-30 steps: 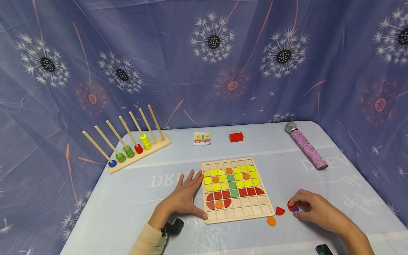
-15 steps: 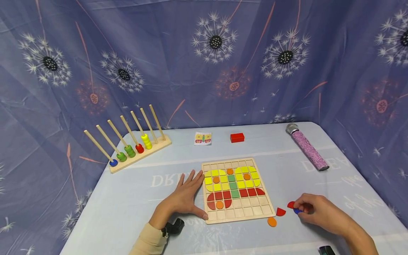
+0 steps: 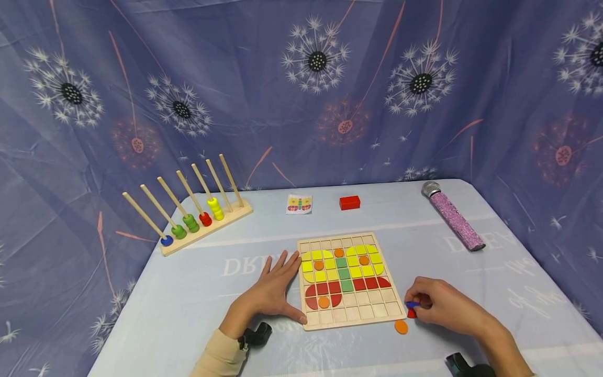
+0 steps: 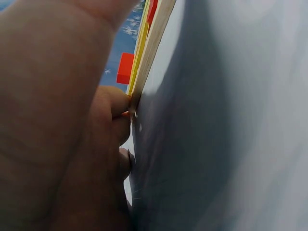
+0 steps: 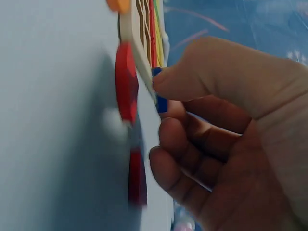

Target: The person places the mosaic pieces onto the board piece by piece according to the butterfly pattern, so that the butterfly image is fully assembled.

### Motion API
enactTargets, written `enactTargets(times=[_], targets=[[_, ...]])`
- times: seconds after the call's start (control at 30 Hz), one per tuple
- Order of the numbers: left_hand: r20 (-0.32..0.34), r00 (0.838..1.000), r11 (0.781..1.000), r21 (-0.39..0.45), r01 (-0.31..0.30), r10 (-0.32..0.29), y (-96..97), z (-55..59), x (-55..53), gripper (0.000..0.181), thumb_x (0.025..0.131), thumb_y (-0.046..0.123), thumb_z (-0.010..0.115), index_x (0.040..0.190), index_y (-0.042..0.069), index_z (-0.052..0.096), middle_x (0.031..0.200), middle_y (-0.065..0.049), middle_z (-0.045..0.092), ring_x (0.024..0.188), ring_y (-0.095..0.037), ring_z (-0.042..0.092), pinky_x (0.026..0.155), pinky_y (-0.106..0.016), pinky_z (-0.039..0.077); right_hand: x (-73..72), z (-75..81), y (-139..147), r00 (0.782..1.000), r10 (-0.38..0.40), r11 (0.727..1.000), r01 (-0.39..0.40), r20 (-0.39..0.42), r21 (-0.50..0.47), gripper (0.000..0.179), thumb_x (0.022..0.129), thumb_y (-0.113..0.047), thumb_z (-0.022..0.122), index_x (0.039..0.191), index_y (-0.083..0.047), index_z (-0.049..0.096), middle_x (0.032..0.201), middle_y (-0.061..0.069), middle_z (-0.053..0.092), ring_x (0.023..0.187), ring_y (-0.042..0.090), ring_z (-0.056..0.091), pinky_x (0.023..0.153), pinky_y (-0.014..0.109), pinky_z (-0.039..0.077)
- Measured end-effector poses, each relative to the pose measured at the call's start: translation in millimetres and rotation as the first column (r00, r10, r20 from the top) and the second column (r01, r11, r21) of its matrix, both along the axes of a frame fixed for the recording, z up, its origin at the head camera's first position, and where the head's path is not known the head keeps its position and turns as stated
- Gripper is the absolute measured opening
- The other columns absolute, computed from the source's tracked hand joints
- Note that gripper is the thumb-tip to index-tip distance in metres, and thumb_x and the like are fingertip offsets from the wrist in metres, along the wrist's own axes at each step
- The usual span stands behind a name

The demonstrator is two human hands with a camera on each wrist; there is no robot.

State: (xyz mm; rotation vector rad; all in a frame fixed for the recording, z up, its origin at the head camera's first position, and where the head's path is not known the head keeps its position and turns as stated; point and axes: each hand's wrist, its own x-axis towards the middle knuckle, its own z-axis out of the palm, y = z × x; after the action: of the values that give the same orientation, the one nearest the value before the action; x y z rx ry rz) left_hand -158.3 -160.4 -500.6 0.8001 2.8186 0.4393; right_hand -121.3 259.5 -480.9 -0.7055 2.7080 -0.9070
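My right hand (image 3: 445, 306) pinches a small flat blue piece (image 5: 161, 91) between thumb and forefinger, just off the lower right corner of the wooden grid board (image 3: 365, 313). A red quarter-round piece (image 5: 126, 82) lies on the table beneath it, and a second red piece (image 5: 137, 180) lies nearer the wrist; the hand hides that one in the head view. My left hand (image 3: 270, 293) rests with spread, straight fingers against the board's left edge. Yellow, green, red and orange tiles form a butterfly-like pattern on the board. An orange disc (image 3: 401, 327) lies by its corner.
Behind the board are a small picture card (image 3: 299, 204) and a red block (image 3: 349, 203). A pegged wooden stand (image 3: 207, 230) with coloured beads is at the back left. A glittery pink microphone (image 3: 452, 215) lies at the right. A patterned curtain (image 3: 245, 94) hangs behind.
My right hand has picked up the blue piece from beside the farther red piece and carried it left, over the red piece by the board. The left hand has stayed put.
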Motion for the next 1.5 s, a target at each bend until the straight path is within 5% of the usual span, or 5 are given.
enactTargets(times=[0.67, 1.2, 1.5], targets=[[-0.001, 1.000, 1.000, -0.018, 0.008, -0.008, 3.1, 1.6, -3.6, 0.140, 0.049, 0.089, 0.064, 0.156, 0.017, 0.010, 0.161, 0.000, 0.003, 0.145, -0.027, -0.003, 0.112, -0.057, -0.003, -27.4, -4.2, -100, 0.975, 0.170, 0.984, -0.161, -0.146, 0.071, 0.016, 0.080, -0.017, 0.071, 0.092, -0.028, 0.070, 0.088, -0.018, 0.054, 0.078, 0.004, 0.049, 0.072, 0.025, 0.045], [0.049, 0.999, 0.994, -0.113, 0.008, -0.002, 12.0, 10.7, -27.1, 0.139, 0.045, 0.089, 0.065, 0.156, 0.025, 0.011, 0.161, 0.001, -0.001, 0.145, -0.031, -0.007, 0.107, -0.065, -0.005, -37.6, -8.0, -108, 0.979, 0.133, 0.990, -0.123, -0.156, 0.074, 0.012, 0.085, -0.022, 0.072, 0.095, -0.028, 0.070, 0.093, -0.020, 0.054, 0.083, 0.002, 0.050, 0.079, 0.028, 0.049], [0.052, 0.998, 0.997, -0.072, -0.014, 0.017, 12.5, 9.5, -38.4, 0.136, 0.045, 0.085, 0.070, 0.156, 0.029, 0.014, 0.161, -0.001, 0.003, 0.144, -0.033, -0.006, 0.106, -0.067, -0.005, -46.9, -12.2, -105, 0.987, 0.092, 0.995, -0.087, -0.129, 0.046, 0.012, 0.085, -0.024, 0.074, 0.096, -0.027, 0.068, 0.089, -0.018, 0.055, 0.079, 0.004, 0.050, 0.072, 0.023, 0.047]])
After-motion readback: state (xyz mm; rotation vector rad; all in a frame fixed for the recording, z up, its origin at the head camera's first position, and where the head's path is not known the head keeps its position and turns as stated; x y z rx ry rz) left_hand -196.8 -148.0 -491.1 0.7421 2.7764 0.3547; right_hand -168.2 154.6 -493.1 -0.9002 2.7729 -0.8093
